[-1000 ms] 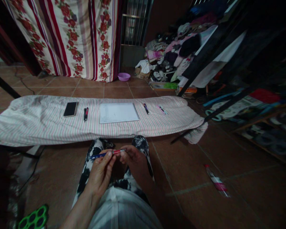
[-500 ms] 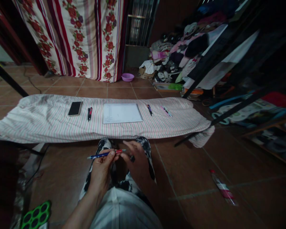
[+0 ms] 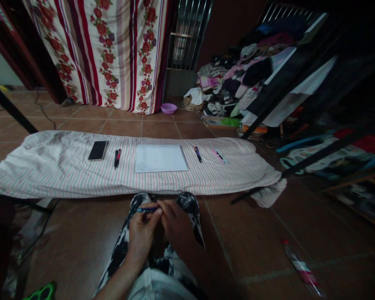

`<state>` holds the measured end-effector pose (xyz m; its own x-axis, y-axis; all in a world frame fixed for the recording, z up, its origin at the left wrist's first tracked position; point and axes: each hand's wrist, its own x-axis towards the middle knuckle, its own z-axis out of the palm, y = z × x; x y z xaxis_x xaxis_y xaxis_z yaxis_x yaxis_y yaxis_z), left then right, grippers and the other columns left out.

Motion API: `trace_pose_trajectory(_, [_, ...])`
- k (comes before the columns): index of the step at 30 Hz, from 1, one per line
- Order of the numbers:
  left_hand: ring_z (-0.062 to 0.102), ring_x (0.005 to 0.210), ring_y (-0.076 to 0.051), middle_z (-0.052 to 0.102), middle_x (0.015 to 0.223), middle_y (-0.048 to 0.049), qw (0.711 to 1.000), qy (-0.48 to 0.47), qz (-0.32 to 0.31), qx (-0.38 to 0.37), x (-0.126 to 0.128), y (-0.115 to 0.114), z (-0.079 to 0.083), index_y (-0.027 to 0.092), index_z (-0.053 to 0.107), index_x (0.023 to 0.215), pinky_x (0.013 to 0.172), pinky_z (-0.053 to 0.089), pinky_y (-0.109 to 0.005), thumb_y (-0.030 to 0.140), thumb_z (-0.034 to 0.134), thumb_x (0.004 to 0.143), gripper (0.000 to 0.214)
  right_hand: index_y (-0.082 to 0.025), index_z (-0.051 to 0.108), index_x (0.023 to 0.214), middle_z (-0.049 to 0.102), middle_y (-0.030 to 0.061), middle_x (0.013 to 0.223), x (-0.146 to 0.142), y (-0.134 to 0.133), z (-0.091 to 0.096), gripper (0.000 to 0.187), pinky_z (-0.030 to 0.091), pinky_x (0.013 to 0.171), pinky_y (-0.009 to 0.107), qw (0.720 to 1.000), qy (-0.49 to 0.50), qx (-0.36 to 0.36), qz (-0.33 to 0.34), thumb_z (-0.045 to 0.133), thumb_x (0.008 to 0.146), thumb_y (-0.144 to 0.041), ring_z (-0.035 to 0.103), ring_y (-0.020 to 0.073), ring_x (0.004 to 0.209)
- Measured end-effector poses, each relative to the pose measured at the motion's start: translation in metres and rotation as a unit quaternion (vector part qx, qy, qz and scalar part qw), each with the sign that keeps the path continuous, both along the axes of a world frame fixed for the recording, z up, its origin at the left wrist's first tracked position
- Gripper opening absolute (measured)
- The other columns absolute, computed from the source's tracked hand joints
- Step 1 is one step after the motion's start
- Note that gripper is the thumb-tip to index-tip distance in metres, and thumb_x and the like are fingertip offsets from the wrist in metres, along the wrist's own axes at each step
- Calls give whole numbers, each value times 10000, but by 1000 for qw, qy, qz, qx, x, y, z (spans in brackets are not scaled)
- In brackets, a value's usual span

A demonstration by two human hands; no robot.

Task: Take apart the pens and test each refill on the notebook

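Above my knees, my left hand is closed around a blue pen that lies sideways across its fingers. Bent fingers of my right hand are closed at the pen's right end, touching the left fingertips and hiding that end. Beyond my knees, a spiral notebook lies open to a pale page on a striped cloth. To its left are a black and a red pen and a phone. On its right lie a dark pen and some pink and white pens.
Dark metal bars rise at the cloth's ends. On the tiled floor are a plastic bottle at right and a green object at lower left. Behind stand a purple basin, a flowered curtain and a clothes pile.
My right hand has moved in and closed over the pen's right end; the red part seen before is now hidden. The view has tilted slightly up.
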<state>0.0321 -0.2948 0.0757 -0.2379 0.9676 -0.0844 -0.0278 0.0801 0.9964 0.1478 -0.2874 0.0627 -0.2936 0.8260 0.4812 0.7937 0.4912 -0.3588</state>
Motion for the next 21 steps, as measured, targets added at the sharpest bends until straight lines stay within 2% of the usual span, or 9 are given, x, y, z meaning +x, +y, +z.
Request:
trace_pose_trajectory(6, [637,741,-192,664,670,-23,999,4,-38,-16,8,16,-5,146,647,867,702,490,-279,353,647,697,268,-145,557,1095,630,103,953,10,20,6,294,522,753,323,1000,-17,-2,0,358,879,-137,603,196,878])
trace_pose_trajectory(13, [649,754,-191,698,793,-55,998,-11,-60,-30,13,28,4,147,631,823,698,490,-268,364,608,719,242,-156,561,1092,619,96,935,14,36,5,285,522,756,300,1000,4,-13,5,372,879,-140,598,180,875])
trace_pose_trajectory(15, [650,791,-188,701,842,-59,998,-29,-49,-30,15,31,6,149,621,890,721,492,-268,359,612,710,276,-167,572,1065,616,89,920,16,42,4,266,515,764,300,1000,16,-10,-1,375,887,-161,601,175,866])
trace_pose_trajectory(18, [629,923,-194,679,995,-84,998,-52,-37,-19,16,37,5,158,584,1043,799,487,-293,336,600,715,373,-179,585,988,614,85,914,23,53,3,225,502,770,306,997,80,-6,-22,385,891,-212,604,176,863])
trace_pose_trajectory(21, [614,949,-214,666,1009,-102,998,13,-58,7,12,44,-3,163,630,974,817,486,-334,311,560,745,281,-181,570,840,629,78,838,34,71,3,179,498,731,320,978,187,-46,-82,432,862,-293,616,193,818])
